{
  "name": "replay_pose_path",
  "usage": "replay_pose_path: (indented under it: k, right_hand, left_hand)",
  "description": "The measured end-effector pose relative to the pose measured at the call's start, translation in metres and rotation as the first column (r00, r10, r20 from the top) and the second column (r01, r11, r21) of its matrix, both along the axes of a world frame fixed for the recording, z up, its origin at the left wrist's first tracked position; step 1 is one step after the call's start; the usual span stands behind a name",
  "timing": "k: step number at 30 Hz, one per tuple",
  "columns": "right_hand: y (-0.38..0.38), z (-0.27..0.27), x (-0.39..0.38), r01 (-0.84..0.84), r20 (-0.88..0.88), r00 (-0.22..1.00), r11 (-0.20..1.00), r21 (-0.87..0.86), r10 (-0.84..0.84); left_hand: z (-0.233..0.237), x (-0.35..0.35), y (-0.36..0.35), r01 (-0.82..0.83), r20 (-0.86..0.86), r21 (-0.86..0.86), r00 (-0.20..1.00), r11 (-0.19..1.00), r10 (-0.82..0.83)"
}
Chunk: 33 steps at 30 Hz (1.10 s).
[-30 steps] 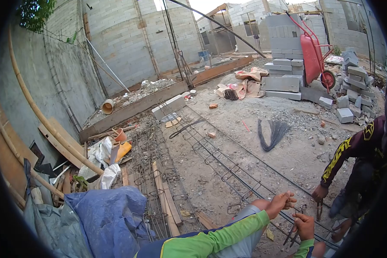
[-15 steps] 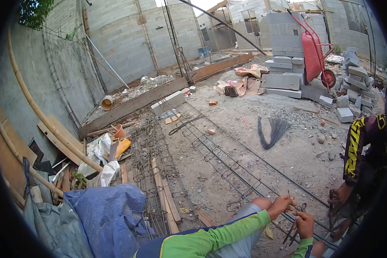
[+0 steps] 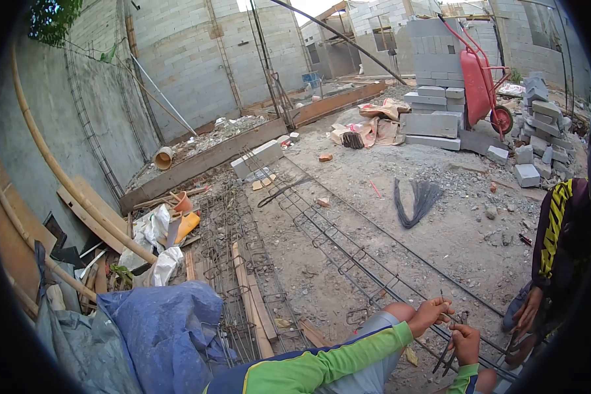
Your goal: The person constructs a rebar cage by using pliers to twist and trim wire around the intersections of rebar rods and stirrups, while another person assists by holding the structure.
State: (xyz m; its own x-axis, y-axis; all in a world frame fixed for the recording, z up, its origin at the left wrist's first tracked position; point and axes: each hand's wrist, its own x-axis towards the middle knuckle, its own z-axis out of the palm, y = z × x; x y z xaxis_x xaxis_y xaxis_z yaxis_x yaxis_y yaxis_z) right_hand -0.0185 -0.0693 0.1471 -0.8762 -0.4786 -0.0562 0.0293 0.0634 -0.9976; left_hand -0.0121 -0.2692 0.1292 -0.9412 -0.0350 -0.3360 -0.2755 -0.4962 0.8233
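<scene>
My left hand [image 3: 432, 315], at the end of a green sleeve, is closed in a pinch over the long steel bars [image 3: 387, 289]. A thin dark piece seems to show at its fingertips, too small to name. Close beside it on the right, my right hand [image 3: 466, 343] is wrapped round dark pincers [image 3: 448, 358], whose handles point down. The bars are joined by square wire stirrups [image 3: 351, 261] and run from the lower right up to a grey block [image 3: 257, 159].
A co-worker's hand [image 3: 528, 310] is at the right edge, by the bars. Blue tarp [image 3: 161, 322], rebar cages [image 3: 226, 243] and planks [image 3: 246, 302] lie left. A wire bundle [image 3: 415, 200], block stacks [image 3: 433, 125] and red wheelbarrow [image 3: 477, 88] stand beyond.
The co-worker's arm has shifted right and their hand has moved lower. My two hands have hardly moved.
</scene>
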Motion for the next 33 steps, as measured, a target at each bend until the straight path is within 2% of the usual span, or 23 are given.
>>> replay_pose_path:
  k: [6, 14, 22, 28, 33]
  right_hand:
    - [0.001, -0.005, -0.003, 0.027, -0.022, 0.999, 1.0, 0.009, -0.027]
    - [0.003, 0.005, -0.001, 0.05, 0.048, 0.998, 0.999, -0.002, -0.05]
    - [0.004, 0.004, -0.002, 0.037, 0.018, 0.999, 0.999, 0.004, -0.037]
    - [0.002, 0.007, 0.0, 0.024, 0.024, 0.999, 1.0, 0.001, -0.024]
    - [0.004, 0.014, 0.002, 0.002, 0.01, 1.0, 0.998, 0.061, -0.003]
  left_hand:
    - [0.003, 0.001, 0.0, -0.003, 0.032, 0.026, 0.999, 1.0, 0.002]
    - [0.003, 0.0, 0.0, 0.011, 0.021, 0.009, 1.0, 1.0, -0.012]
    - [0.003, 0.0, 0.001, 0.007, 0.009, 0.005, 1.0, 1.0, -0.007]
    - [0.006, 0.002, 0.001, -0.005, -0.059, 0.059, 0.998, 0.998, 0.009]
    - [0.009, 0.003, 0.004, -0.018, -0.095, -0.02, 0.995, 1.0, 0.016]
